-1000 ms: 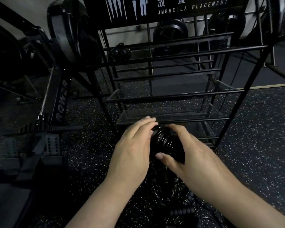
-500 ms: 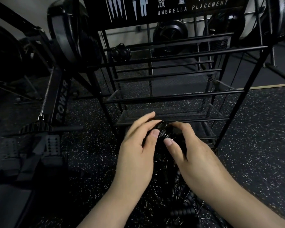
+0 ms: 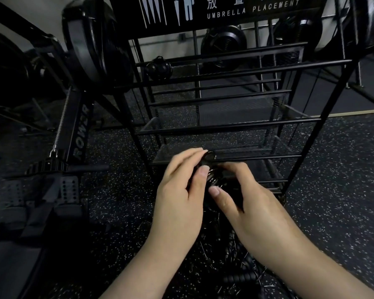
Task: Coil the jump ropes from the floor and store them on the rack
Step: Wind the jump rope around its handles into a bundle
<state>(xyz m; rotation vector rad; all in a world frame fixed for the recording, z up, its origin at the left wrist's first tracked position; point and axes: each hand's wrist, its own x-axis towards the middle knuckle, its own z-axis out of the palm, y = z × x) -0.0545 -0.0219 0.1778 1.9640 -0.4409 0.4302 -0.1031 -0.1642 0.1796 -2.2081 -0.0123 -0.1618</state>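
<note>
A tightly coiled black jump rope [image 3: 212, 180] sits between both hands, just in front of the black wire rack [image 3: 225, 126]. My left hand [image 3: 181, 190] grips the coil from the left, fingers curled over its top. My right hand [image 3: 242, 197] holds it from the right, thumb pressing the coil's near side. More black rope and ribbed handles [image 3: 238, 277] lie tangled on the floor below my wrists. Another coiled bundle [image 3: 159, 69] hangs on the rack's upper left bar.
The rack carries an "UMBRELLA PLACEMENT" sign [image 3: 246, 9] and mesh shelves [image 3: 225, 149]. A rowing machine [image 3: 78, 126] with foot plates stands at the left. Speckled rubber flooring [image 3: 333, 180] spreads to the right. Fan-wheel machines stand behind the rack.
Both hands have lifted the coil slightly toward the rack's lower shelf. My left fingers have curled further over the coil's top, and my right thumb has shifted on its near side.
</note>
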